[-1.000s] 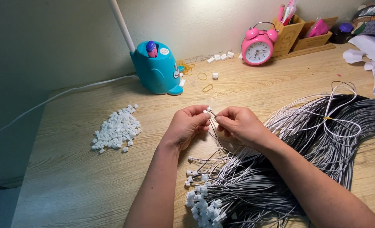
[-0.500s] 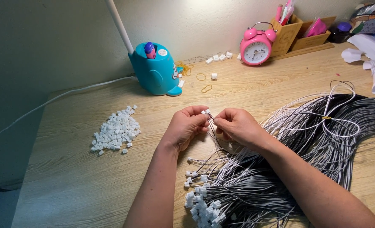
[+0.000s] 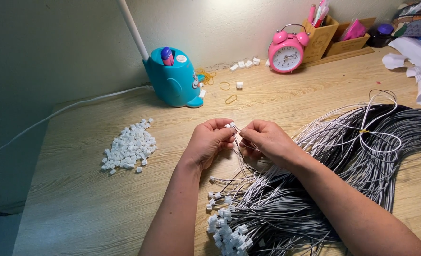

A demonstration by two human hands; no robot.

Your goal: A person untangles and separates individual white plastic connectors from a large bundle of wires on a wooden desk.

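Over the middle of a wooden desk (image 3: 77,204), my left hand (image 3: 210,142) pinches a small white plastic connector (image 3: 229,125) between its fingertips. My right hand (image 3: 267,140) is closed on the thin black and white wires (image 3: 241,144) that run into that connector. The wires drop to a big bundle of black and white wires (image 3: 352,151) lying under my right forearm. Finished wire ends with white connectors (image 3: 224,223) fan out at the bundle's near left end.
A heap of loose white connectors (image 3: 130,146) lies to the left. At the back stand a teal whale-shaped lamp base (image 3: 172,80) with a white cord, a pink alarm clock (image 3: 286,53), wooden organisers (image 3: 334,33), rubber bands (image 3: 229,92) and papers (image 3: 419,66).
Both hands stay together at the same spot, with only small finger movements on the connector and wires.
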